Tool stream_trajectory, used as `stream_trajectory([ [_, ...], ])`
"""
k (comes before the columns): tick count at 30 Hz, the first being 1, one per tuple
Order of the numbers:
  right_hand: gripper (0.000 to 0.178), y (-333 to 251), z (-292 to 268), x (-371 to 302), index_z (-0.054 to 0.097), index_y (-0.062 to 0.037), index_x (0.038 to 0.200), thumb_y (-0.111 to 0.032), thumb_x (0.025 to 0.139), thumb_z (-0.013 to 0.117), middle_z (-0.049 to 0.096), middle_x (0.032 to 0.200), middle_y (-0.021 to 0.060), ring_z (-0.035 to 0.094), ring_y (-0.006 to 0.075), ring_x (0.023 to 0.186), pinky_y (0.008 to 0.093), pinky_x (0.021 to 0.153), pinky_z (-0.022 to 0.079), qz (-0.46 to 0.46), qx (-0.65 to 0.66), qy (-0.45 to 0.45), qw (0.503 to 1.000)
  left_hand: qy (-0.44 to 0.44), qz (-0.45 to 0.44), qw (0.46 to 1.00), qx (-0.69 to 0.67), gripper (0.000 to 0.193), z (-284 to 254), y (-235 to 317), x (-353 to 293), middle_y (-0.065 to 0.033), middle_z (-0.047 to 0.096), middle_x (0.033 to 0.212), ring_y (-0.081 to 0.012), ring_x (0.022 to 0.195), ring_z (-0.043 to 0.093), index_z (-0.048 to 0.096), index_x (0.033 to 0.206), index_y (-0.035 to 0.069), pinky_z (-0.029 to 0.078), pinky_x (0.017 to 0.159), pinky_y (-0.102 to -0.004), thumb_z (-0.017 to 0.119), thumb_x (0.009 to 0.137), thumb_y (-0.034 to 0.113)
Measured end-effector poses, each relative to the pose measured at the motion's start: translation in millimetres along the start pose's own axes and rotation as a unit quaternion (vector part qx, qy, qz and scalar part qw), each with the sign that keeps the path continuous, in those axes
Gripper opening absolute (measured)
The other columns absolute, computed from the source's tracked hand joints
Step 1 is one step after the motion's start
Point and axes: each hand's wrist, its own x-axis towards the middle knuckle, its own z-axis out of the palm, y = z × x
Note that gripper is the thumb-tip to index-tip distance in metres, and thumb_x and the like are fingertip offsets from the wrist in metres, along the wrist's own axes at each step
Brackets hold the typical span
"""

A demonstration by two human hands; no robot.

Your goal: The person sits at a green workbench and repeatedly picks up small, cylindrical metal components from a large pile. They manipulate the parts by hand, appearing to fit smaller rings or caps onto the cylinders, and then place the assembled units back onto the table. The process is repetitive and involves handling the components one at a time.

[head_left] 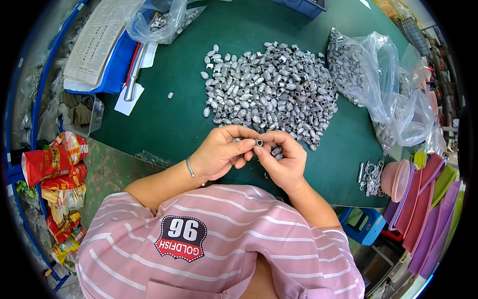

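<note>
Between the fingertips of both hands is a small grey metal barrel-shaped bead [258, 142], its round hole facing up toward me. My left hand [219, 152] pinches it from the left with thumb and forefinger. From the other side my right hand [285, 162] pinches it too, and more grey metal beads [277, 151] rest under its curled fingers. Just beyond my hands a large pile of the same beads [271, 89] spreads over the green tabletop [164, 119]. One loose bead [171, 95] lies apart to the left.
At the right stand clear plastic bags [348, 67] of beads, small metal parts [372, 178] and a pink container [395, 180]. A blue bin [112, 65] with papers and a metal tool [133, 79] lie far left. Another blue bin [303, 6] sits at the back.
</note>
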Motion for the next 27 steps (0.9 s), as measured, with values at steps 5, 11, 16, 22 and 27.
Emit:
stream_trajectory([
  [5, 0.017, 0, -3, 3, 0.062, 0.0011, 0.093, 0.002, 0.076, 0.066, 0.060, 0.072, 0.0039, 0.055, 0.0084, 0.063, 0.0213, 0.057, 0.045, -0.006, -0.033, -0.018, 0.999, 0.053, 0.033, 0.997, 0.050, 0.015, 7, 5, -2, -0.0045, 0.057, 0.071, -0.0069, 0.054, 0.050, 0.061, 0.099, -0.001, 0.041, 0.047, -0.0172, 0.057, 0.087, 0.008],
  [11, 0.015, -13, -18, 29, 0.057, -0.0004, 0.099, -0.010, 0.088, 0.059, 0.061, 0.083, 0.0054, 0.048, 0.0062, 0.054, 0.0184, 0.046, 0.038, 0.274, 0.251, -0.077, 0.925, 0.047, 0.020, 0.999, 0.017, 0.022, 8, 14, -3, -0.0085, 0.058, 0.086, -0.0099, 0.065, 0.052, 0.054, 0.108, -0.003, 0.039, 0.046, -0.0183, 0.052, 0.089, 0.008],
  [16, 0.013, -31, -45, 93, 0.058, -0.0023, 0.095, -0.011, 0.086, 0.059, 0.063, 0.075, 0.0080, 0.040, 0.0049, 0.043, 0.0176, 0.036, 0.027, 0.334, 0.181, -0.080, 0.922, 0.030, 0.044, 0.998, -0.011, 0.017, 5, 17, -2, -0.0124, 0.060, 0.092, -0.0121, 0.066, 0.054, 0.054, 0.103, -0.003, 0.041, 0.048, -0.0193, 0.053, 0.087, 0.004],
  [22, 0.024, -52, -71, 230, 0.052, 0.0043, 0.110, -0.009, 0.090, 0.049, 0.062, 0.087, 0.0104, 0.048, 0.0083, 0.055, 0.0194, 0.041, 0.034, 0.089, 0.228, 0.159, 0.957, 0.052, 0.069, 0.996, 0.000, 0.016, -7, 15, -8, -0.0126, 0.060, 0.093, -0.0095, 0.065, 0.056, 0.055, 0.100, 0.002, 0.042, 0.048, -0.0169, 0.058, 0.085, 0.002],
  [27, 0.023, -33, -49, 202, 0.051, 0.0048, 0.109, -0.009, 0.091, 0.051, 0.062, 0.087, 0.0096, 0.047, 0.0083, 0.055, 0.0187, 0.042, 0.034, 0.147, 0.231, 0.094, 0.957, 0.129, 0.108, 0.982, 0.086, 0.025, -4, 20, -17, -0.0090, 0.060, 0.092, -0.0083, 0.065, 0.056, 0.057, 0.103, 0.001, 0.041, 0.047, -0.0167, 0.062, 0.079, -0.002],
])
